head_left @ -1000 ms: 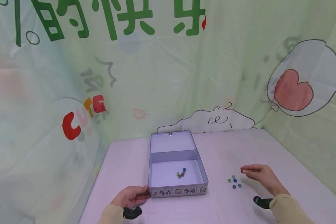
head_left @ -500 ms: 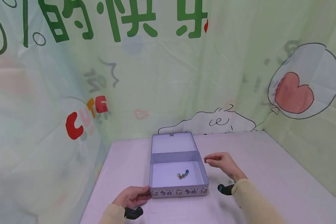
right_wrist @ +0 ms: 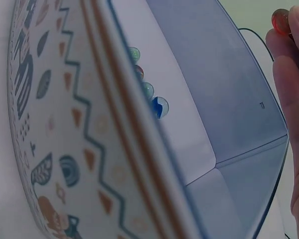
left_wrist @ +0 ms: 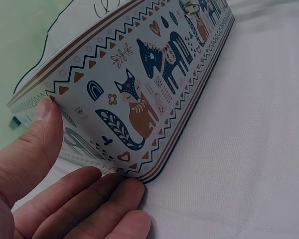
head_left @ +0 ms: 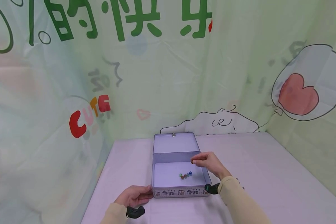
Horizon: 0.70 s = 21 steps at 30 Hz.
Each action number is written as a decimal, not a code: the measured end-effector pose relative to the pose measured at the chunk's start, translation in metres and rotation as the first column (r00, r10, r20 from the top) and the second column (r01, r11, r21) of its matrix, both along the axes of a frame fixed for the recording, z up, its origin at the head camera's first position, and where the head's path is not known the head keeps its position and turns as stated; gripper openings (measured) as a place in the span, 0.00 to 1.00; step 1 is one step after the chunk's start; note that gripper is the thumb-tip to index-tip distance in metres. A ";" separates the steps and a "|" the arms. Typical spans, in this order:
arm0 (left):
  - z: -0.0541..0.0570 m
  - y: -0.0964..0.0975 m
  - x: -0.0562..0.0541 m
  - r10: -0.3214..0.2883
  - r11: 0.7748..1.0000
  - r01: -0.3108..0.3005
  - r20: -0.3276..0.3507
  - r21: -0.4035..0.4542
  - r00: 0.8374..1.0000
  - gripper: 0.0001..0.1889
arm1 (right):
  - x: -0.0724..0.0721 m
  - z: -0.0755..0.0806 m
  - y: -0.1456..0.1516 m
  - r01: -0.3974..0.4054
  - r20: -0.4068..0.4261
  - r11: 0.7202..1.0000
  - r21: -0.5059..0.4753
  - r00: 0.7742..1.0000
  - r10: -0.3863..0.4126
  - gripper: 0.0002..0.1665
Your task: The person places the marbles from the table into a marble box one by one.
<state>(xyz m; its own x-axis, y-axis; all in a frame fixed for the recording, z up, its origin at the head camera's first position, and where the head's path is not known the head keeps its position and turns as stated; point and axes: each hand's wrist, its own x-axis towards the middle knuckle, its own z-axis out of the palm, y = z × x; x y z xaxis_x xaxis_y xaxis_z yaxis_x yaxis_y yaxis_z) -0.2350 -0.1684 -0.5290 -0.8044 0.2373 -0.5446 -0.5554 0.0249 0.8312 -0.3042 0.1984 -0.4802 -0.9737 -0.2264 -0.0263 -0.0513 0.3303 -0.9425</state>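
A tin box (head_left: 168, 193) with animal prints stands on the table, its lid (head_left: 175, 143) laid back. Several glass marbles (head_left: 185, 176) lie in a short curved row on its floor; a blue-and-clear marble (right_wrist: 160, 107) is at one end. My right hand (head_left: 211, 164) pinches a red marble (right_wrist: 280, 21) between thumb and fingertips, above the right part of the box. At the front left corner, my left hand (head_left: 133, 196) touches the tin with its thumb on the wall and its relaxed fingers at the bottom edge.
The right sleeve (head_left: 238, 199) mostly hides the loose marbles on the table; small bits of them show beside it. A pale cloth (head_left: 282, 174) covers the table. Printed fabric (head_left: 156, 81) hangs at the back and both sides.
My right hand has moved left with the red marble, from beside the loose marbles to over the box. The left hand has stayed at the corner. The head view has shifted slightly.
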 end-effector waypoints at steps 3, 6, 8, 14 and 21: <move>-0.001 0.001 -0.001 0.005 1.000 -0.005 0.007 0.001 1.000 0.23 | 0.003 0.001 0.001 0.012 0.000 1.000 0.013 1.000 -0.012 0.17; -0.002 0.001 -0.002 0.013 1.000 -0.013 0.013 0.000 1.000 0.23 | 0.005 0.003 0.003 0.024 -0.003 1.000 0.016 1.000 -0.024 0.18; -0.003 0.001 -0.002 0.017 1.000 -0.017 0.015 0.000 1.000 0.23 | 0.005 0.003 0.004 0.026 -0.009 1.000 0.015 1.000 -0.026 0.18; -0.002 0.001 -0.001 0.013 1.000 -0.013 0.007 -0.004 1.000 0.21 | 0.006 0.004 0.008 0.036 -0.009 0.999 0.008 0.999 -0.035 0.17; -0.002 0.001 0.000 -0.007 1.000 0.007 -0.011 0.008 1.000 0.21 | 0.011 0.002 0.029 0.057 -0.011 0.998 0.032 0.998 -0.057 0.18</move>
<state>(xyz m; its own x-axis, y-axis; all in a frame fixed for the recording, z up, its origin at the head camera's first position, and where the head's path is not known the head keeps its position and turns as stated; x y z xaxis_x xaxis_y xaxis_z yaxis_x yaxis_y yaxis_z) -0.2347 -0.1675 -0.5306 -0.8087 0.2474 -0.5337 -0.5460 0.0220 0.8375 -0.2928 0.2271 -0.4778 -0.9852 -0.1698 -0.0231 -0.0408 0.3636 -0.9307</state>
